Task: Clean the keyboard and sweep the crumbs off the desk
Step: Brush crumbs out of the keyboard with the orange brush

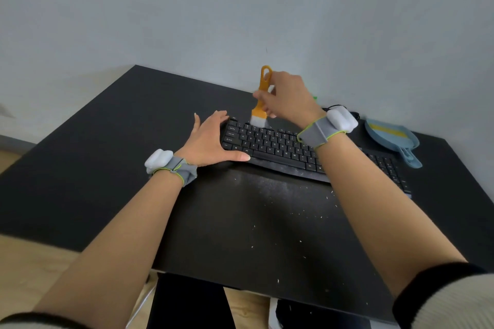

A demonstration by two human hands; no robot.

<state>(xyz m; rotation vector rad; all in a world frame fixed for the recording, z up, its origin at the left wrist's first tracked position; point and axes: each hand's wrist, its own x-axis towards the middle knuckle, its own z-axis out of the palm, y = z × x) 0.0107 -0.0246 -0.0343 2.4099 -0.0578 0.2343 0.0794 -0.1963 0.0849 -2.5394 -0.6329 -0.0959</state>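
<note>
Black desk [107, 168] against pale wall. Keyboard [280, 145] lies long axis left-right, crumbs [302, 211] scattered on desk just in front. Right hand [288, 99] clamps brush [260, 104], upright, bristles touching top-left key row. Left hand [211, 139], fingers straight, braces keyboard's left end. Dustpan [393, 139] far right.

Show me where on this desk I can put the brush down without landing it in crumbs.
The left part of the desk, beyond the left hand, is bare. The strip behind the keyboard toward the wall is free too. Crowded: crumbs litter the front, and the dustpan fills the right corner.
</note>
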